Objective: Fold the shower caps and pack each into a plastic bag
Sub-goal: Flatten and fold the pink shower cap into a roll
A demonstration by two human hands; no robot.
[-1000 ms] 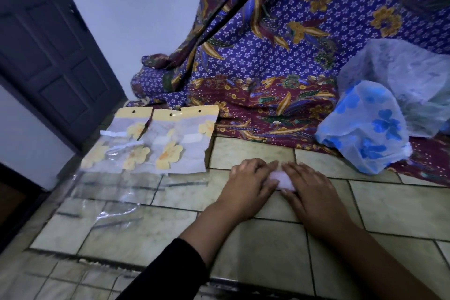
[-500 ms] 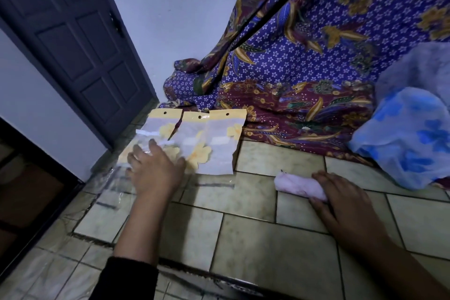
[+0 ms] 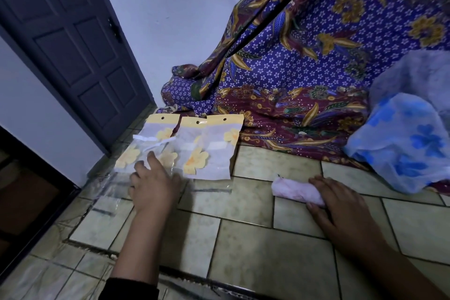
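Observation:
A folded pink shower cap [image 3: 293, 190] lies as a small roll on the tiled floor. My right hand [image 3: 341, 209] grips its right end, fingers over it. My left hand [image 3: 153, 184] lies far to the left, fingers spread flat on the clear plastic bags [image 3: 109, 192] at the lower edge of three yellow-topped flower-print bags [image 3: 209, 153]. I cannot tell whether it pinches a bag. An unfolded blue-flowered shower cap [image 3: 409, 151] sits at the right, with a pale grey one [image 3: 414, 75] behind it.
A purple and maroon batik cloth [image 3: 304, 75] drapes down the back and over the floor behind the bags. A dark door [image 3: 73, 39] and white wall stand at the left. Beige floor tiles [image 3: 267, 251] stretch between my arms.
My left hand has left the folded cap and gone left onto the plastic bags. My right hand has stayed on the cap. The view has swung left.

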